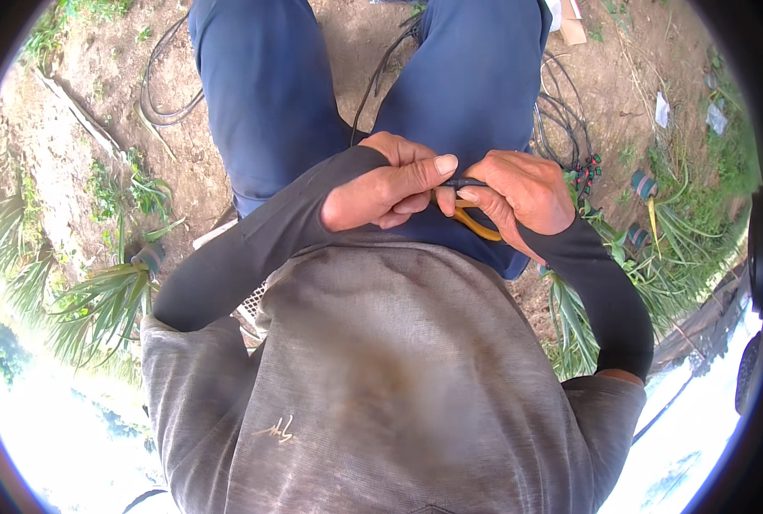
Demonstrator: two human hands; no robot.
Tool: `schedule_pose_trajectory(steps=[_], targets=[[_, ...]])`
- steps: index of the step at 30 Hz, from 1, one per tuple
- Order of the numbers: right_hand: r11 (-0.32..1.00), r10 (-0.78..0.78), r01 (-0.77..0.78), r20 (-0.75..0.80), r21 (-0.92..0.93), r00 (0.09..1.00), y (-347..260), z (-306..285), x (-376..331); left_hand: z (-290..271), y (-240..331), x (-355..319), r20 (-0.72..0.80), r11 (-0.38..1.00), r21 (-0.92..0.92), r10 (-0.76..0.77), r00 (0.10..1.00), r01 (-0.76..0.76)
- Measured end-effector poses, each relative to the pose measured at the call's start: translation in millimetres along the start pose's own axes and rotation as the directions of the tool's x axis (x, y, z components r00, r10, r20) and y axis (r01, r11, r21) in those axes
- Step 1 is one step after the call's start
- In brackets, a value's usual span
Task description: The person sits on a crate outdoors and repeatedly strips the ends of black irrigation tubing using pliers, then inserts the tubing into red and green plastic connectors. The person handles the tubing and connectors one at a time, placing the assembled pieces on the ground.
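Over my lap, both hands meet at a thin black cable (464, 182). My left hand (388, 187) is closed, pinching the cable between thumb and fingers. Just to its right, my right hand (525, 190) is closed around the same cable, fingers curled over it. Below the right hand shows a curved yellow-orange handle (477, 224) of a hand tool. Whether that tool lies on the lap or is also held by the right hand cannot be made out. More black cable (378, 81) runs up between my knees.
Loops of black cable (169, 111) lie on bare soil at left. At right, a cable coil (561, 116) lies near a cluster of small red and green parts (588, 176). Spiky plants (98, 300) and bits of white litter (661, 110) are on the ground. A white perforated seat (253, 304) shows at my side.
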State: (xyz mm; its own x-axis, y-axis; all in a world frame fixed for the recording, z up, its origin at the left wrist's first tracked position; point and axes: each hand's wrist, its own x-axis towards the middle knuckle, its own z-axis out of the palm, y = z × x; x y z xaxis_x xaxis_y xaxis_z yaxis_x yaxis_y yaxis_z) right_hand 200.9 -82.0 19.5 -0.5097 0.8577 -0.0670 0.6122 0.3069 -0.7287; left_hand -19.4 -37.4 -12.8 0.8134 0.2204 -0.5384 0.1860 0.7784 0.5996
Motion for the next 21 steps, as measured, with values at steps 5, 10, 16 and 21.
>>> schedule_pose_trajectory(steps=[5,10,16,21], targets=[[0.993,0.095,-0.097,0.031,0.064,0.995,-1.7,6.2,-6.0,-0.1,-1.8,-7.6,-0.087,0.895,0.410,0.232,0.969,-0.177],[0.993,-0.050,0.048,-0.013,-0.104,0.999,-2.0,6.7,-7.7,0.1,-15.3,-3.5,0.028,0.560,0.708,0.585,0.810,-0.430],[0.917,-0.222,0.195,-0.039,-0.348,0.974,-5.9,2.2,-6.4,4.8,-5.6,-9.7,-0.117,0.927,0.365,0.134,0.984,-0.083],[0.890,-0.306,0.290,0.013,-0.352,0.952,-3.4,1.5,-3.5,5.2,-9.7,-9.5,-0.080,0.922,0.361,0.181,0.980,-0.141]])
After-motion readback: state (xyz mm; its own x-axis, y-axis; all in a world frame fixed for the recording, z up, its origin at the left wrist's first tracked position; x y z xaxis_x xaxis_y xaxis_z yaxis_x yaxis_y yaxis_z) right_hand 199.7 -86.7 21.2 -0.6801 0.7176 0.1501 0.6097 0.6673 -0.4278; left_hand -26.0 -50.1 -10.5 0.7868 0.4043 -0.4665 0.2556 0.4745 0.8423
